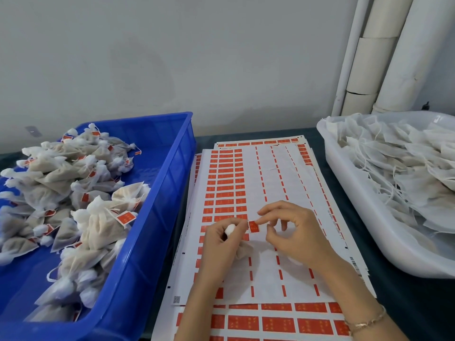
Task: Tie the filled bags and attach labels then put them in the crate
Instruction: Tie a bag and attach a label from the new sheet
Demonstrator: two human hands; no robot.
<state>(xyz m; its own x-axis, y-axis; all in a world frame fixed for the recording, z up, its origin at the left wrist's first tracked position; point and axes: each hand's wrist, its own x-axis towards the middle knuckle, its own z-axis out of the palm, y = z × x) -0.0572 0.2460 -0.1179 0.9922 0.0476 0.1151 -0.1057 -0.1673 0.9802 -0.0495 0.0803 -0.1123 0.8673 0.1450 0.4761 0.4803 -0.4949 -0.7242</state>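
My left hand [222,244] grips a small white filled bag [242,252] by its tied neck, over the label sheets. Thumb and forefinger of my right hand [293,232] pinch a small red label [253,226] held right beside the bag's top. A stack of white sheets with rows of red labels [225,188] lies under both hands. The blue crate [157,217] on the left holds several tied bags with red labels [98,217].
A white plastic tub [357,205] at the right holds several untied filled bags with loose strings. White pipes [374,57] stand in the back right corner against the grey wall. More label sheets [278,323] lie at the table's front edge.
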